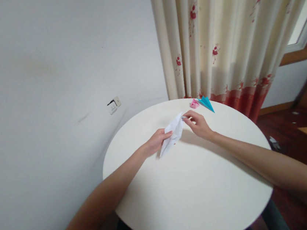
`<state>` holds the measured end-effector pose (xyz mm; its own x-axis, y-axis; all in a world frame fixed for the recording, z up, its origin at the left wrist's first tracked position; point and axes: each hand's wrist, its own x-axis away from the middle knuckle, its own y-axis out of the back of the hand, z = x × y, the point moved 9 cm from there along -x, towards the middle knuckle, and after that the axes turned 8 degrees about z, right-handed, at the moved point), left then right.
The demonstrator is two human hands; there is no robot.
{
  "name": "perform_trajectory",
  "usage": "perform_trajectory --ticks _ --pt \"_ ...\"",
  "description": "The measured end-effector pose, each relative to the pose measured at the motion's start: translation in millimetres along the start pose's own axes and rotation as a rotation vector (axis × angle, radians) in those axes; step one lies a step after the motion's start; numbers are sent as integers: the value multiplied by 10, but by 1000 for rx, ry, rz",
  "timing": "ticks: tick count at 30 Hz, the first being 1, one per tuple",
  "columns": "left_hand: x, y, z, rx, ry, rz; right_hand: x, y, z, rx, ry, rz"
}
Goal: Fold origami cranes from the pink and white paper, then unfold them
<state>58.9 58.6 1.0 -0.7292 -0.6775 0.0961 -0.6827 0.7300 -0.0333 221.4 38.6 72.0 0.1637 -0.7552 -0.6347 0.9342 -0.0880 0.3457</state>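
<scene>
At frame centre, my left hand (156, 141) and right hand (199, 124) pinch a folded white paper (172, 135) with closed fingers above the round tabletop (195, 191).

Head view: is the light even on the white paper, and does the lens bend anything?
Head view: soft, even light with no glare; both hands, left hand and right hand, grip the white folded paper, which throws a faint shadow on the round table; the paper's creases wash out against the pale top; wide-angle distortion curves the curtain and stretches the forearms.
</scene>
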Motion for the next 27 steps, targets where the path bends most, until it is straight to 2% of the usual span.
perform_trajectory --ticks 3,7,13,17,21,27 --pt "17 -31 6 -38 18 31 -18 18 -45 -33 -22 -27" --pt "3 -5 -2 -147 -16 31 -40 -5 -182 -186 -98 -46" --pt "-29 95 -166 -532 -152 -150 5 -148 -435 -412 -357 -62" --pt "-26 68 -195 -591 -170 -172 39 -260 -456 -554 -429 -14" --pt "-16 45 -210 -604 -179 -167 49 -247 -482 -513 -440 -31" --pt "1 99 -250 -762 -188 -268 37 -239 -470 -378 -366 -46"
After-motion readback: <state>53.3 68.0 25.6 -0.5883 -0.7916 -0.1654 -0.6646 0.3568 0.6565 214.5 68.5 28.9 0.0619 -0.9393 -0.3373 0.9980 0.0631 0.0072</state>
